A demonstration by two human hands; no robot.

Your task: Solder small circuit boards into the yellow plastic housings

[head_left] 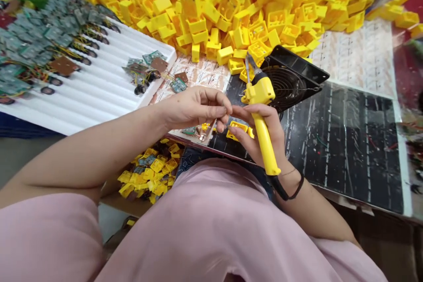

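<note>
My left hand [201,109] is closed in a pinch over the table's front edge, thumb against fingers. What it pinches is small and mostly hidden; a thin coppery piece [208,130] shows just below the fingers. A yellow soldering gun [264,134] rests in my right hand [272,128], its handle across the palm, its tip pointing away and its black cord hanging by the wrist. The right fingertips reach close to the left ones. Below them on the table lies an open yellow plastic casing [237,131]. A small circuit board [189,131] is partly hidden under the left hand.
Behind is a big heap of yellow casings [214,9]. A black fan [287,79] stands tilted behind the soldering gun. Wired circuit boards [42,44] cover part of a white ridged foam tray [89,97] at left. Below the table edge sits a box of filled yellow casings [152,172].
</note>
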